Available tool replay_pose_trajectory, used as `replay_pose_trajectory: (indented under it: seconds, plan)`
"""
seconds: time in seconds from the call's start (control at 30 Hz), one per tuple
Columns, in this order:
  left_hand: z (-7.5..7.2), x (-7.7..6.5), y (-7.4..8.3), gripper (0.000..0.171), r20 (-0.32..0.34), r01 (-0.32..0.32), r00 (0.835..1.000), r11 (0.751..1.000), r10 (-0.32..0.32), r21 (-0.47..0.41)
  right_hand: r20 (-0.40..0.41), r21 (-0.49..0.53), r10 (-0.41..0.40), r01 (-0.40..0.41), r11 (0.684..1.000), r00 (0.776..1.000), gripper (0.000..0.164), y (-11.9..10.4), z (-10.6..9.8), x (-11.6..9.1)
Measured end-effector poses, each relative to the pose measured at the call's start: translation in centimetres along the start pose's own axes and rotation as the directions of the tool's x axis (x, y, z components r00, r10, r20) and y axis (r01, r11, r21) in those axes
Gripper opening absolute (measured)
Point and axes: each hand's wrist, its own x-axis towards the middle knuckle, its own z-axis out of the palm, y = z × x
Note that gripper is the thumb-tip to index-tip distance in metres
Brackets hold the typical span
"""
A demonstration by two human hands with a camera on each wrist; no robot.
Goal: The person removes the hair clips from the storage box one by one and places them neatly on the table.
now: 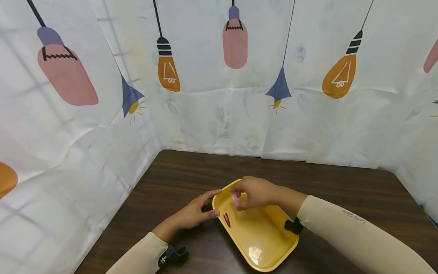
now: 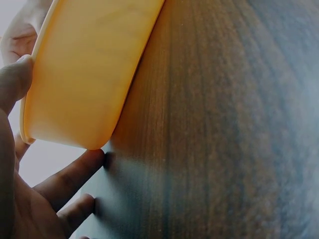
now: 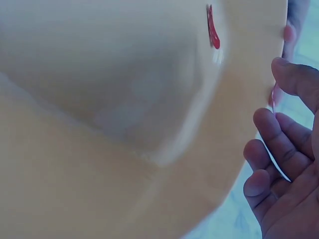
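My right hand (image 1: 256, 192) reaches over the far end of a yellow plastic tray (image 1: 258, 236) and pinches a small pink hair clip (image 1: 235, 199) between thumb and fingers. In the right wrist view only a thin edge of the pink clip (image 3: 273, 97) shows by the fingertips. A red snap hair clip (image 1: 226, 220) lies on the tray floor near its left wall. At the tray's left corner, my left hand (image 1: 193, 213) holds the rim, thumb on the near side. Seen from the left wrist, its other fingers (image 2: 75, 177) spread against the outer wall, close to the table.
The tray stands on a dark wood-grain table (image 1: 191, 171). White sheeting (image 1: 219, 114) printed with lamps and bulbs hangs behind the table and along its left side. Black straps (image 1: 172, 255) sit on both wrists over beige sleeves.
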Motion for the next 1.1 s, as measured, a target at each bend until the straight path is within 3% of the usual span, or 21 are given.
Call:
replay_pose_trajectory:
  seconds: [0.7,1.1]
  plan:
    - [0.1,0.0,-0.1,0.067,-0.008,0.027,1.0,1.0,-0.027,0.009,-0.073,0.016,0.061,-0.06,0.998,0.995,0.043,1.9,-2.1,-3.2]
    - [0.0,0.0,0.1,0.068,-0.004,0.008,1.0,1.0,-0.008,-0.001,-0.112,0.047,0.136,-0.131,0.99,0.984,0.051,3.6,-2.9,-5.6]
